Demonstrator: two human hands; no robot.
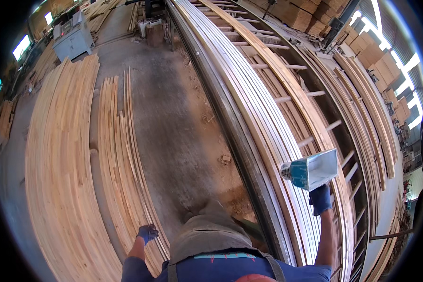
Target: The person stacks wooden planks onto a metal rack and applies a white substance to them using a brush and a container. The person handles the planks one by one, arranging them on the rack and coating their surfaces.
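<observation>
My right hand, in a dark blue glove, is closed on a box-shaped tool with a pale open hollow, a teal side and a rounded grey end at its left. Its exact kind does not show clearly. The tool is over a long row of wood strips with whitish, shiny top edges, lying close together on a rack. Beside my body at the left, my gloved left hand hangs above narrow planks. Its fingers are curled, and I see nothing in them.
Wide boards lie on the floor at far left. A dark metal rail edges the rack on my side. Beyond the strips lie a long plank and crossbars. A grey cabinet stands at back left; timber stacks rise at back right.
</observation>
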